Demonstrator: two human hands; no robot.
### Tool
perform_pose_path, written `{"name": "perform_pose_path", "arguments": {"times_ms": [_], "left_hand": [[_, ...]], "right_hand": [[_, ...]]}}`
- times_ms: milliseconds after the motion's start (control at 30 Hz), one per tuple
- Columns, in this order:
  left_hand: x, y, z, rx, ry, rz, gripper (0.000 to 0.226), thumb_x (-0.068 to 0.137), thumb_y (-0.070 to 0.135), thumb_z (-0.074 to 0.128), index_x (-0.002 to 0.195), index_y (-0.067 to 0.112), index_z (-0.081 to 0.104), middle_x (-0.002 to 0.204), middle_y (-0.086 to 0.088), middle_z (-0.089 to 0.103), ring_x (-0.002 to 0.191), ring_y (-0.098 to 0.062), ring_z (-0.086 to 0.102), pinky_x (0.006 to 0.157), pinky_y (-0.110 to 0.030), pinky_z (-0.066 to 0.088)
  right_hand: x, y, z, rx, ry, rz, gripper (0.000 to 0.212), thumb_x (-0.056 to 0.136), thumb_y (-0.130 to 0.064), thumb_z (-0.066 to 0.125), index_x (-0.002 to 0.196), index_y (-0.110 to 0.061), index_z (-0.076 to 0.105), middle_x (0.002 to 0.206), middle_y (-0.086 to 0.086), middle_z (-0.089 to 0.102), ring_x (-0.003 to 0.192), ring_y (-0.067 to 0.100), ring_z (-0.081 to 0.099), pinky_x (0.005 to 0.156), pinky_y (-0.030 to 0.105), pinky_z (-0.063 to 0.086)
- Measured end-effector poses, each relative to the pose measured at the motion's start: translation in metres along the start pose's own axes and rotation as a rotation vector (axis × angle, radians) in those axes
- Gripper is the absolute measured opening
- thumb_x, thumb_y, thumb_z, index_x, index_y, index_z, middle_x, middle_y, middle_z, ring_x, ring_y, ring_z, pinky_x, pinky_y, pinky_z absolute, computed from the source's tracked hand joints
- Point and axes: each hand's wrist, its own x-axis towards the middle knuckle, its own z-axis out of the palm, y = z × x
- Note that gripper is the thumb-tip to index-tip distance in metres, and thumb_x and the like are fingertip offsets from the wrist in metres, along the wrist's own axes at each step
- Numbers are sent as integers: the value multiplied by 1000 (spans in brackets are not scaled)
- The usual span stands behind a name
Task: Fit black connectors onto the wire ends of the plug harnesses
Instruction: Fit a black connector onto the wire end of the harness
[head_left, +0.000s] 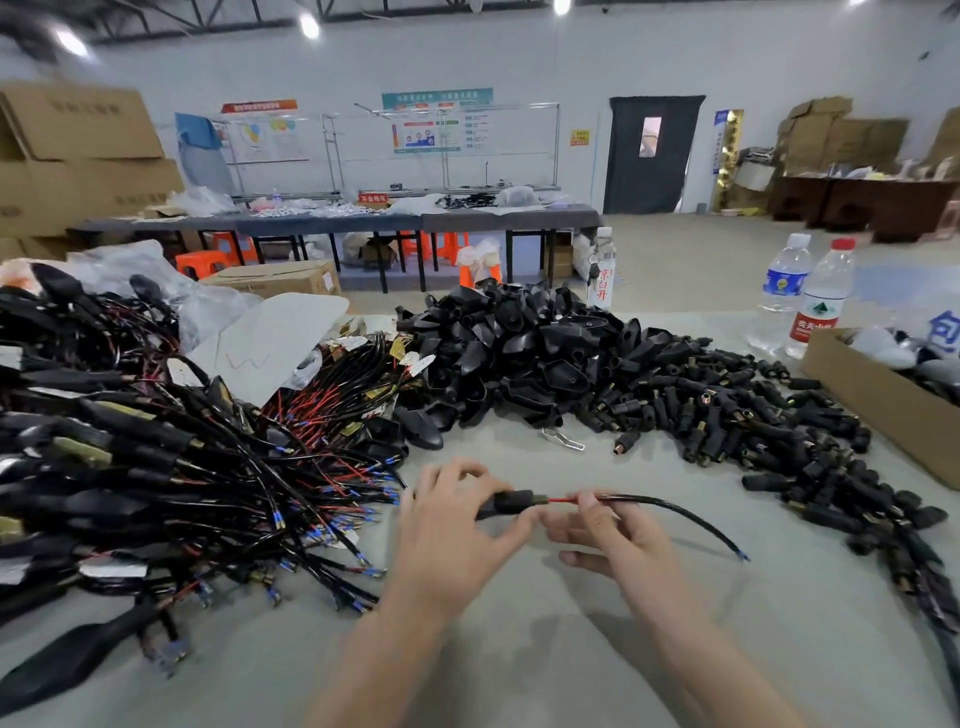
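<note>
Near the tabletop's (519, 639) front edge, left hand (457, 525) grips the stiff connector (511, 503); right hand (608, 535) pinches the floppy wire (675, 512) near its tip.

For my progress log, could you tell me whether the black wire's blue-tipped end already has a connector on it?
No, the black wire's blue-tipped end is bare, right of the right hand.

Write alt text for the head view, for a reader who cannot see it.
Two hands work over a grey table: the left hand grips a black connector while the right hand pinches a wire leading into it. Tangled harnesses lie left, loose connectors right.
</note>
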Motion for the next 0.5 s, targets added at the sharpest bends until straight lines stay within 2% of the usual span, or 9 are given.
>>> {"name": "perform_pose_path", "arguments": {"times_ms": [133, 233, 300, 367, 433, 500], "left_hand": [[45, -58, -86, 194, 25, 194, 47, 80, 72, 49, 99, 36, 71, 115, 11, 57, 114, -18, 47, 95, -43, 38], [88, -103, -160, 444, -26, 242, 54, 79, 75, 45, 102, 34, 72, 120, 3, 59, 117, -27, 50, 101, -50, 37], [109, -135, -202, 635, -69, 179, 56, 81, 78, 49, 109, 35, 71, 128, -3, 58, 124, -33, 47, 107, -53, 29], [118, -161, -230, 735, -92, 32, 57, 80, 74, 57, 122, 35, 65, 136, -7, 53, 129, -35, 42, 110, -54, 26], [117, -177, -240, 741, -68, -90, 58, 82, 65, 62, 129, 31, 60, 140, -12, 51, 131, -38, 41, 111, -56, 27], [110, -179, -231, 661, -25, -124, 51, 87, 53, 64, 130, 25, 60, 137, -16, 52, 130, -42, 42, 109, -58, 31]], "right_hand": [[-3, -19, 58, 4, -141, -26, 23, 102, -27, 50, 119, -15, 59, 96, 7, 77, 86, 20, 73, 72, 27, 59], [-6, -27, 96, -6, -285, -13, 20, 104, -18, 47, 121, -19, 55, 96, 7, 76, 79, 18, 69, 70, 29, 55], [-9, -27, 109, -30, -371, -33, 20, 104, -16, 47, 121, -22, 55, 93, 4, 76, 77, 15, 67, 67, 26, 53], [-9, -25, 109, -75, -392, -59, 22, 104, -14, 47, 121, -25, 55, 94, 3, 76, 77, 13, 68, 68, 24, 53], [-5, -23, 101, -74, -346, -44, 24, 104, -10, 45, 120, -23, 56, 94, 5, 76, 76, 15, 69, 67, 27, 55], [3, -22, 88, -58, -244, -1, 26, 103, -6, 44, 119, -20, 57, 92, 5, 77, 72, 15, 69, 64, 26, 56]]}}
